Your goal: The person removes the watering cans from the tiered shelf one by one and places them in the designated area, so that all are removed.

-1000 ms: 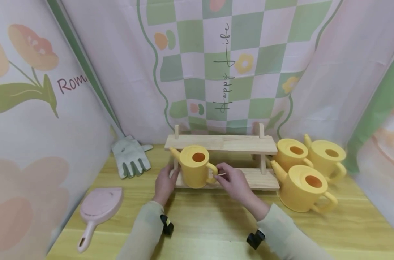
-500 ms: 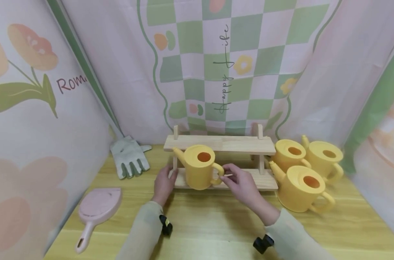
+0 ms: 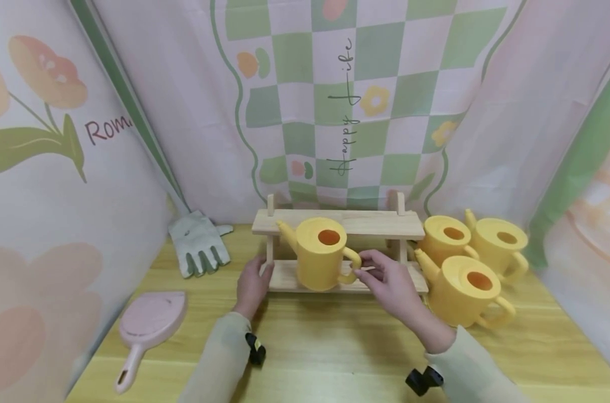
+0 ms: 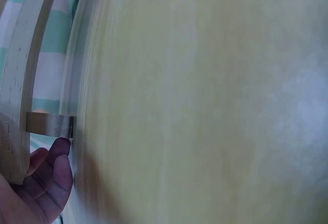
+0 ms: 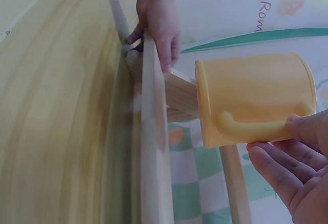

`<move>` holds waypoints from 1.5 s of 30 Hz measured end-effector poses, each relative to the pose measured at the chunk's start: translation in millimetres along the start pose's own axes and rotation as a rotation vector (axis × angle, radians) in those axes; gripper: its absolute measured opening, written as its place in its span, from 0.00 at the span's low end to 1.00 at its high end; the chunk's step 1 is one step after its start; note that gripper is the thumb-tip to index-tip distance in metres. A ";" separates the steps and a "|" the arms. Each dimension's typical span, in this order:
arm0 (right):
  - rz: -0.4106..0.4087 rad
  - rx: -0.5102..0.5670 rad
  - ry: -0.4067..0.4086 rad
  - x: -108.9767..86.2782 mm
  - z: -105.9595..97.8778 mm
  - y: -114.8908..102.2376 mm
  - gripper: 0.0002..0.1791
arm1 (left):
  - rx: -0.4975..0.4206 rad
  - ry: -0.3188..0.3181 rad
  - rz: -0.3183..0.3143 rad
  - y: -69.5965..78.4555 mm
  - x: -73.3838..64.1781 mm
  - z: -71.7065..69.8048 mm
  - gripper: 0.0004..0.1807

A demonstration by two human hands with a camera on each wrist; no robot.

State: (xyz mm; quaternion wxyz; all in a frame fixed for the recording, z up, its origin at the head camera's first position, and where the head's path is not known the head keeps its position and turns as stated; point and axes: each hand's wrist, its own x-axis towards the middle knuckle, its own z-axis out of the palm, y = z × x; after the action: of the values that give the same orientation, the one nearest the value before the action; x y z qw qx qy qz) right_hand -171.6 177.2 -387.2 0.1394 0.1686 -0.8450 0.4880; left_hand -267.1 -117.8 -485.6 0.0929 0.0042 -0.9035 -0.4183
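My right hand (image 3: 389,280) pinches the handle of a yellow watering can (image 3: 319,263) between thumb and fingers. The can is upright, its spout pointing left, in front of the two-tier wooden shelf (image 3: 342,224). In the right wrist view a gap shows between the can's base (image 5: 202,103) and the lower board (image 5: 156,147). At the left end of that board, my left hand (image 3: 252,285) grips the wood, thumb on one side and fingers around the edge. The left wrist view shows its curled fingers (image 4: 62,175) by the board's end.
Three more yellow watering cans, the nearest one (image 3: 463,294) among them, stand to the right of the shelf. A pair of grey-white work gloves (image 3: 196,240) lies at the back left, with a pink dustpan (image 3: 151,319) in front. Printed curtain (image 3: 375,67) hangs behind.
My right hand has carried the watering can to the right and slightly up along the lower board. The left hand keeps its grip at the shelf's left end.
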 end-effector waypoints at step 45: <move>0.042 -0.101 0.302 -57.5 -170.8 18.4 0.16 | 0.009 -0.007 -0.020 5.0 -4.2 -2.5 0.21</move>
State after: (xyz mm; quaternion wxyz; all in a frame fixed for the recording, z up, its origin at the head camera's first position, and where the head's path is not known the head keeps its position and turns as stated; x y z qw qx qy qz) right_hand -115.2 343.2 -341.7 0.2629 0.0683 -0.8412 0.4675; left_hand -262.2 -116.1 -480.8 0.0854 0.0120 -0.9056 -0.4152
